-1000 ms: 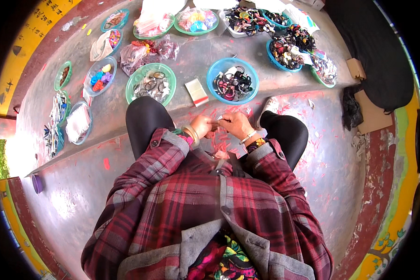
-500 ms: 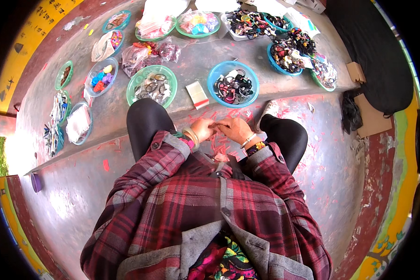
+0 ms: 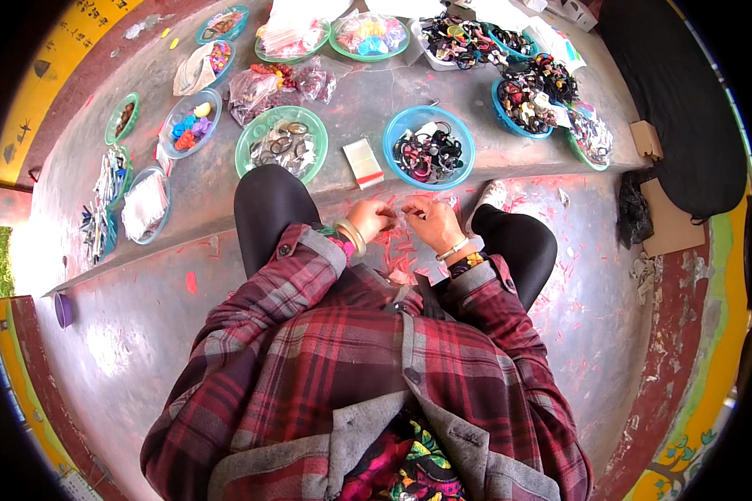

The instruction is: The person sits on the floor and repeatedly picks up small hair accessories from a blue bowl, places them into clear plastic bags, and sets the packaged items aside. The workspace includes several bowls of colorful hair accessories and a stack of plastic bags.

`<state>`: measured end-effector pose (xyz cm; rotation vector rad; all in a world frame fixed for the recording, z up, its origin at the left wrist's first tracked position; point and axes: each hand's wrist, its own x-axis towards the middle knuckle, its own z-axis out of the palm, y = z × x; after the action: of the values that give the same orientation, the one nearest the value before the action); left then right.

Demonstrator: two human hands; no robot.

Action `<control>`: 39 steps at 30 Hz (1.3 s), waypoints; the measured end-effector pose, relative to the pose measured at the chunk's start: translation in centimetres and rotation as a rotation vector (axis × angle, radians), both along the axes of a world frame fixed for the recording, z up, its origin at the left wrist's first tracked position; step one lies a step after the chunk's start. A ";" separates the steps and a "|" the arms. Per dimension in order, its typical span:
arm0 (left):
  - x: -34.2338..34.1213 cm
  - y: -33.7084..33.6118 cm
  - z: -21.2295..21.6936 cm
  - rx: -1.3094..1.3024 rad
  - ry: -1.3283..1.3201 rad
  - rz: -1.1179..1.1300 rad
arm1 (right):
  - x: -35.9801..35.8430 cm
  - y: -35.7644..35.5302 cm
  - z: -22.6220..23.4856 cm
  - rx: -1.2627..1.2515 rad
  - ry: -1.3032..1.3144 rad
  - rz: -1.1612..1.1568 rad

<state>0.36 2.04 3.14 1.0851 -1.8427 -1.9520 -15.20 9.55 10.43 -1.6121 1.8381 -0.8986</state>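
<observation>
My left hand (image 3: pixel 370 220) and my right hand (image 3: pixel 435 225) are raised between my knees, a small gap apart. The fingertips of both are pinched together and face each other. Something thin and pale, perhaps see-through, shows faintly in the gap; it is too small to name. Just beyond the hands, on the raised concrete step, stands a blue basket (image 3: pixel 390 169) of dark hair ties and small pieces. Left of it lie a flat white box with a red edge (image 3: pixel 363 163) and a green basket (image 3: pixel 241 155) with hair ties and clear packets.
Farther back are a clear bag of dark red pieces (image 3: pixel 309 87), a white tub of hair ties (image 3: pixel 443 63) and several more baskets. Flat packets fill a basket (image 3: pixel 144 209) at left. Cardboard (image 3: pixel 673 219) and a black bag (image 3: pixel 635 207) lie at right. Red scraps (image 3: pixel 401 278) litter the floor.
My hands were together at the fingertips; now they have drawn apart, the left to the left and the right to the right. The whole view has shifted slightly.
</observation>
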 end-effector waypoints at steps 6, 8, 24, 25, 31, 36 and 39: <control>-0.6 0.5 3.5 0.218 0.145 0.132 | 0.4 -0.1 0.4 0.022 0.235 0.024; -0.8 0.6 4.0 0.214 0.167 0.147 | 1.2 0.1 1.7 -0.058 0.255 0.108; -0.1 -1.2 -0.3 -0.095 -0.038 0.182 | 2.5 -0.4 3.1 -0.068 0.593 0.394; -0.3 -1.2 1.0 -0.163 -0.116 0.149 | 2.3 -0.5 3.0 -0.071 0.574 0.383; 0.5 -1.9 -2.3 -0.228 -0.085 0.302 | 0.4 -4.3 2.6 -0.254 0.219 0.221; -0.1 -1.0 1.3 -0.215 -0.173 0.232 | -5.8 -8.7 -2.2 0.038 0.496 0.078; -0.4 -0.7 0.0 -0.143 -0.078 0.276 | -7.2 -9.9 -6.8 0.245 0.587 0.159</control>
<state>-0.01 1.37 3.16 1.3069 -1.7332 -1.6201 -22.43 -0.36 3.67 -1.9568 2.0486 -0.1153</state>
